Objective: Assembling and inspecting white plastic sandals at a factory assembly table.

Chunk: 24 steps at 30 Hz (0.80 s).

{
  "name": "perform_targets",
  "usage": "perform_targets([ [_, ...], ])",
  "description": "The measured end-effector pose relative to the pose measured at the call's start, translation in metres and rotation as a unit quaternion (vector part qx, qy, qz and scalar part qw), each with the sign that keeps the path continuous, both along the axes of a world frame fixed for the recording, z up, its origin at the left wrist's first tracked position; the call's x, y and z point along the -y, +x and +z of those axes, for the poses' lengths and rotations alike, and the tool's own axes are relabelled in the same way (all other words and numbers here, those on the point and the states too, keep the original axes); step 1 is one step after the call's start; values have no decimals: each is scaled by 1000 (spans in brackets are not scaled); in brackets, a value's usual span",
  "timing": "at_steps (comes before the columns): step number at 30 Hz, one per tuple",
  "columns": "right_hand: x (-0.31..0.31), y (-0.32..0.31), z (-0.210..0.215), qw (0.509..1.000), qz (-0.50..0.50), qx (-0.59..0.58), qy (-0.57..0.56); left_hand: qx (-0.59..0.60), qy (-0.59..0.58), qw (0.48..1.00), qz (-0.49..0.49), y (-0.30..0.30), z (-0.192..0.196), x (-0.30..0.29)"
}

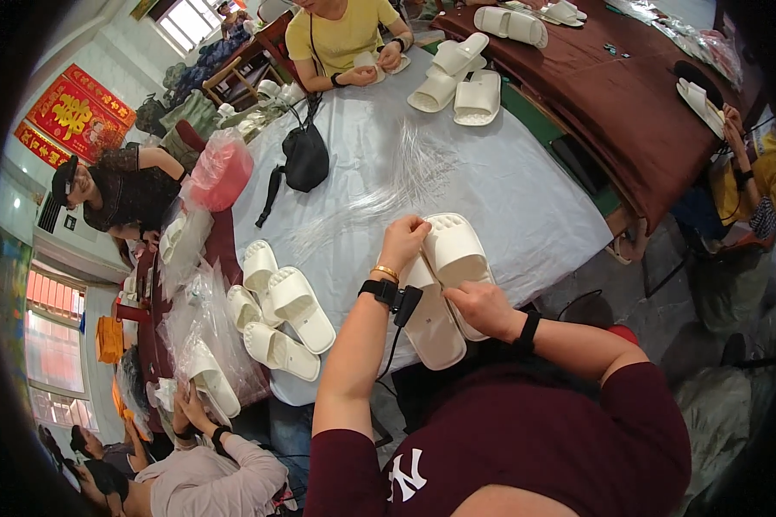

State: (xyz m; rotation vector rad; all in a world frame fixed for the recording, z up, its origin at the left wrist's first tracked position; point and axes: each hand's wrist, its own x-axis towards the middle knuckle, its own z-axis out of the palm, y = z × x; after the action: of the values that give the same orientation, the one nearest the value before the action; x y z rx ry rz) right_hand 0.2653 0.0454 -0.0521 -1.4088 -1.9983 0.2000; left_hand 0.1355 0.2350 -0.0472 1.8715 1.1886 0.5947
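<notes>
Bending in over the near edge of a table spread with a pale grey-blue plastic sheet (526,207), both of the person's hands work at a pair of off-white moulded slippers (456,252) set side by side, the left one partly covered. The left hand (403,246), at eleven o'clock on the pair, has its fingers bent and the fingertips pinched at the right slipper's strap, near the toe end; what is between them cannot be told. The right hand (485,308), at four o'clock, is curled with its fingertips by the inner edges; whether it grips is unclear. From the pair, several loose off-white slippers (302,310) lie at nine o'clock, a small black fabric pouch (306,158) between ten and eleven, thin clear plastic strands (409,172) toward twelve, and more off-white slippers (477,99) farther off at twelve. A co-worker in a yellow shirt (341,39) sits at eleven.
</notes>
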Motion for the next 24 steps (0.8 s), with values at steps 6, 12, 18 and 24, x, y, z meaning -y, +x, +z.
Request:
perform_targets([
  [6,-14,0,-7,995,83,0,48,-5,3,1000,-8,1,0,-2],
  [12,-14,6,0,996,87,-27,-10,4,-17,1000,-15,-2,-6,-7],
  [18,-5,0,-15,983,89,-141,-70,-4,-43,999,-23,-2,-4,-9],
  [24,-29,12,-13,1000,-19,21,-6,-26,-79,996,-35,0,2,-10],
])
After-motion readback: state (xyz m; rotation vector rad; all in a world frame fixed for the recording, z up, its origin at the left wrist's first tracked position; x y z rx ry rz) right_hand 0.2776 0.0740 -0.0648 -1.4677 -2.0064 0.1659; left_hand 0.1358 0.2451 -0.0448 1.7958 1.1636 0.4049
